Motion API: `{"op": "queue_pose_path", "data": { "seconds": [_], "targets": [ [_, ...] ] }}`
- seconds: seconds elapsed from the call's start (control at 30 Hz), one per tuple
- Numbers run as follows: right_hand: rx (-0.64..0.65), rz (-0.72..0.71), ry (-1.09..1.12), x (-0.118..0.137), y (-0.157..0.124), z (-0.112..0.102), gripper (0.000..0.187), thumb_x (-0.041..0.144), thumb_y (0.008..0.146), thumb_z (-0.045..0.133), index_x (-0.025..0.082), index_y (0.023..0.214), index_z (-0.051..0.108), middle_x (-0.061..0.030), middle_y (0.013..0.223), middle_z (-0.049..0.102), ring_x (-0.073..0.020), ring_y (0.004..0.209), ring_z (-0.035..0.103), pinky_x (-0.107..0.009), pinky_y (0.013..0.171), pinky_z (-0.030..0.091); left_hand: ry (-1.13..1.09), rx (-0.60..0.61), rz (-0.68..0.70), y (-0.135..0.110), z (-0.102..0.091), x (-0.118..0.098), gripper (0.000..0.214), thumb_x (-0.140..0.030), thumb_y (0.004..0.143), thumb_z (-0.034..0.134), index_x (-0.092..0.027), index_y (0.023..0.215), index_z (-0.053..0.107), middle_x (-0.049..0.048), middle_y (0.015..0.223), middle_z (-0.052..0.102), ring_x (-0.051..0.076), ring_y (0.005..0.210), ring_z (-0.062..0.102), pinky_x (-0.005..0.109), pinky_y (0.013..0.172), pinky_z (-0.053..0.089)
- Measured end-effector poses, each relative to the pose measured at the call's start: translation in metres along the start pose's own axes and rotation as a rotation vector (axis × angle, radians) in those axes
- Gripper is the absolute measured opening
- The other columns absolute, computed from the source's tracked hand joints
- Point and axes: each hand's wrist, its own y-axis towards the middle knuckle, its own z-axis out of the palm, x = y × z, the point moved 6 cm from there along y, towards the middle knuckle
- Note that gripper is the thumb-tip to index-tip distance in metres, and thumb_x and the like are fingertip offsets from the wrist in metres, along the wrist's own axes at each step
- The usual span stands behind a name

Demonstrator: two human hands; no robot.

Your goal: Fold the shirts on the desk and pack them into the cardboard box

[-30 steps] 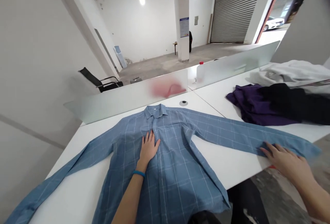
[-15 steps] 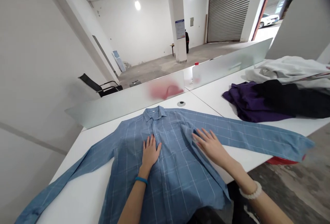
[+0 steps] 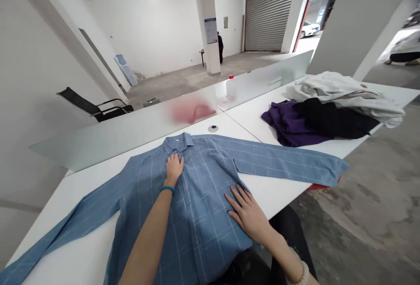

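A blue checked shirt (image 3: pixel 203 188) lies spread face up on the white table (image 3: pixel 85 250), its sleeves stretched out to both sides. My left hand (image 3: pixel 173 167) rests flat on the chest just below the collar, fingers apart, a blue band on the wrist. My right hand (image 3: pixel 247 212) lies flat on the shirt's lower right side near the table's front edge, fingers spread. Neither hand holds anything.
A pile of clothes sits on the right: a purple garment (image 3: pixel 288 125), a black one (image 3: pixel 334 118) and a grey-white one (image 3: pixel 344 92). A frosted divider (image 3: pixel 114 134) runs along the table's back edge. A black chair (image 3: pixel 95 107) stands behind. Concrete floor lies to the right.
My right hand left the right sleeve's cuff and came back across the shirt to its lower right side. My left hand slid up toward the collar. The view swung right.
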Motion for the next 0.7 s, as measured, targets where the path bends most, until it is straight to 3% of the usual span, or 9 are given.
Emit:
{"op": "queue_pose_path", "data": {
  "seconds": [0.13,0.3,0.47,0.6,0.7],
  "targets": [
    [-0.008,0.011,0.006,0.002,0.004,-0.002,0.05,0.045,0.094,0.046,0.025,0.141,0.045,-0.0111,0.146,0.042,-0.0319,0.134,0.039,-0.049,0.102,0.042,-0.008,-0.018,-0.07,0.023,0.009,-0.004,0.037,-0.036,0.091,0.045,-0.013,0.118,0.053,0.0166,0.119,0.061,0.031,0.117,0.052,0.042,0.093,0.043],
    [-0.006,-0.022,0.053,-0.013,0.008,0.002,0.05,0.044,0.094,0.046,0.027,0.141,0.044,-0.007,0.146,0.041,-0.0313,0.132,0.042,-0.049,0.099,0.047,-0.015,-0.038,-0.167,0.042,0.018,0.003,0.037,-0.039,0.091,0.051,-0.015,0.118,0.054,0.0099,0.112,0.062,0.023,0.102,0.06,0.044,0.089,0.047],
    [-0.065,0.089,0.131,-0.031,0.007,0.004,0.04,0.034,0.097,0.042,0.021,0.133,0.055,-0.0111,0.138,0.051,-0.0286,0.125,0.051,-0.047,0.097,0.05,-0.003,-0.049,-0.205,0.054,0.023,0.014,0.036,-0.037,0.089,0.056,-0.016,0.119,0.055,0.0093,0.119,0.058,0.022,0.103,0.059,0.045,0.087,0.05],
    [-0.005,-0.014,0.164,-0.025,0.002,-0.007,0.041,0.029,0.096,0.041,0.028,0.136,0.051,-0.0074,0.14,0.05,-0.0259,0.128,0.048,-0.048,0.102,0.046,0.011,-0.039,-0.178,0.061,0.023,0.019,0.037,-0.038,0.089,0.055,-0.016,0.119,0.055,0.0094,0.121,0.057,0.023,0.107,0.057,0.047,0.09,0.048],
    [-0.039,0.091,0.113,-0.062,-0.006,-0.025,0.04,0.03,0.098,0.035,0.027,0.133,0.054,-0.0068,0.133,0.057,-0.024,0.125,0.051,-0.048,0.104,0.042,0.034,-0.025,-0.137,0.06,0.022,0.019,0.038,-0.038,0.092,0.048,-0.017,0.122,0.054,0.0118,0.122,0.056,0.025,0.113,0.053,0.046,0.094,0.044]
  ]
}}
